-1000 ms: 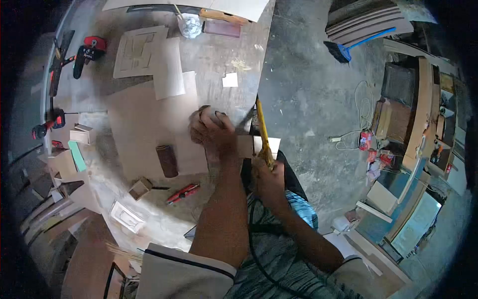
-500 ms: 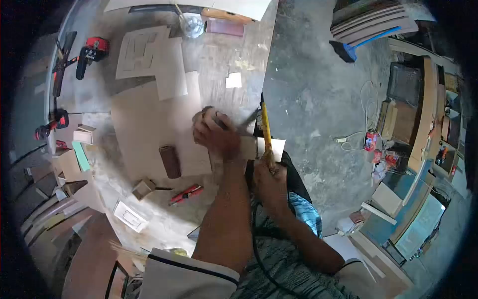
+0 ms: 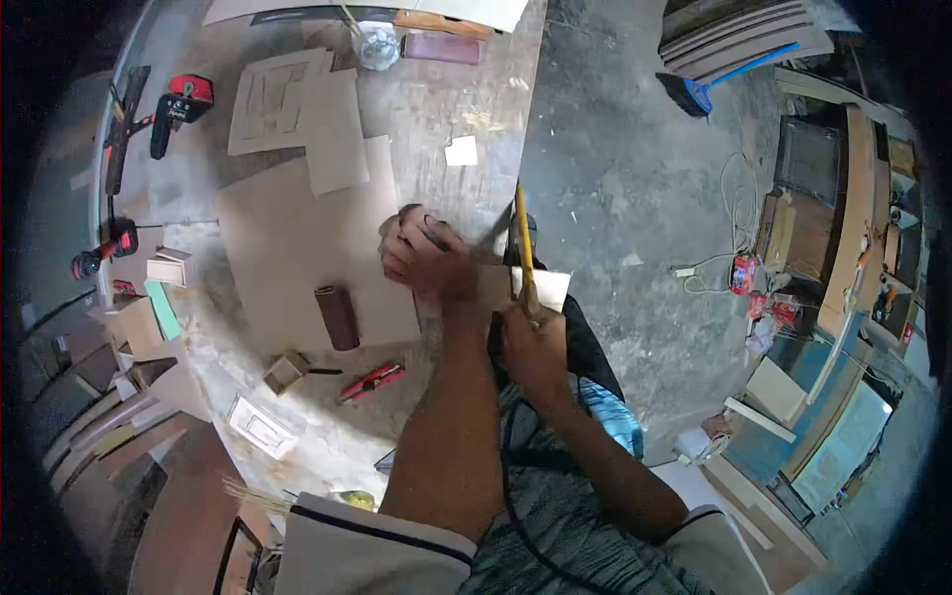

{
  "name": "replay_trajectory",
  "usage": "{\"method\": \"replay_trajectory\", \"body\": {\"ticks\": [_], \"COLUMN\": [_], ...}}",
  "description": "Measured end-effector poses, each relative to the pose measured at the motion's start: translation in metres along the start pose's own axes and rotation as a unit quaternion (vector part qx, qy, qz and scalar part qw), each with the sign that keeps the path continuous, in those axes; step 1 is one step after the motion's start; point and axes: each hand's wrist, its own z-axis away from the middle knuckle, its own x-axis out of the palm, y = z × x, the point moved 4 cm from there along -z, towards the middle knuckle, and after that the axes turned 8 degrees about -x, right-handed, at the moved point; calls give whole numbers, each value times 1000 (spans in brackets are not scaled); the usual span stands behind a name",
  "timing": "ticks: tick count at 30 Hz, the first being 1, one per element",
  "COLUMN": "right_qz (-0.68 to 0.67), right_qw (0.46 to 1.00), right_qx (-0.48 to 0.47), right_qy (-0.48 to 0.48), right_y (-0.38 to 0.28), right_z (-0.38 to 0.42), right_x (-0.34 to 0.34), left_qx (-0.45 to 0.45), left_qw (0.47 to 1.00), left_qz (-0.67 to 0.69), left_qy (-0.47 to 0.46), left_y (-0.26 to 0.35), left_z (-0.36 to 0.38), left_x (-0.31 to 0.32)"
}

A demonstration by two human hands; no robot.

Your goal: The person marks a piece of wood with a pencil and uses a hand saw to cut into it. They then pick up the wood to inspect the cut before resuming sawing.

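My left hand (image 3: 426, 255) is closed around or over something dark, mostly hidden under the fingers, near the table's right edge. A pale board (image 3: 493, 288) shows beside its wrist. Closer to my body, my right hand (image 3: 535, 347) grips the lower end of a long, narrow tool with a yellow edge (image 3: 526, 233). The tool points away from me along the table edge, and its blade cannot be made out. A pale square end (image 3: 550, 286) shows just right of it. Left of my left hand lies a large brown sheet (image 3: 288, 248), with a dark red block (image 3: 338, 318) on it.
Paper drawings (image 3: 266, 104), a glass jar (image 3: 377, 47) and a red cordless tool (image 3: 188, 99) are on the table (image 3: 426, 109). Red pliers-like tools (image 3: 372, 383) and a small wooden box (image 3: 287, 372) lie nearer. A blue broom (image 3: 694, 94) rests on the floor (image 3: 635, 228).
My right hand and the yellow-edged tool have shifted slightly forward and left. The whole view has moved a little; my left hand keeps its place and grip.
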Motion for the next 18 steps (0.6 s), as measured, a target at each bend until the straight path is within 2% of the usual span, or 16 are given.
{"method": "replay_trajectory", "body": {"ticks": [1, 3, 5, 7, 9, 11, 16, 18], "right_qz": [-14, 6, 97, 152, 59, -12, -13, -37], "right_qw": [1000, 999, 995, 980, 996, 1000, 998, 999], "right_qx": [6, 39, 5, -125, -66, -21, -52, -25], "right_qy": [10, -27, 1, -19, 14, -19, 13, 16], "right_y": [-17, 5, 48, 21, -3, 13, 10, 10], "right_z": [3, -10, -24, -11, 0, -2, -1, -3], "right_x": [2, -12, -15, -2, -2, -14, -10, -12], "left_qx": [6, 13, 17, 11, 10, 9, 17, 27], "left_qw": [1000, 1000, 999, 999, 1000, 1000, 1000, 999], "left_qz": [3, -9, -30, -37, -9, -1, 4, 19], "left_qy": [11, 22, 9, 3, -3, -2, -1, 1], "left_y": [5, 2, -1, 1, 4, 6, 10, 11], "left_z": [-4, 0, 1, 2, -1, -4, -1, -1], "left_x": [3, -1, -2, 1, -5, -4, -10, -11]}}
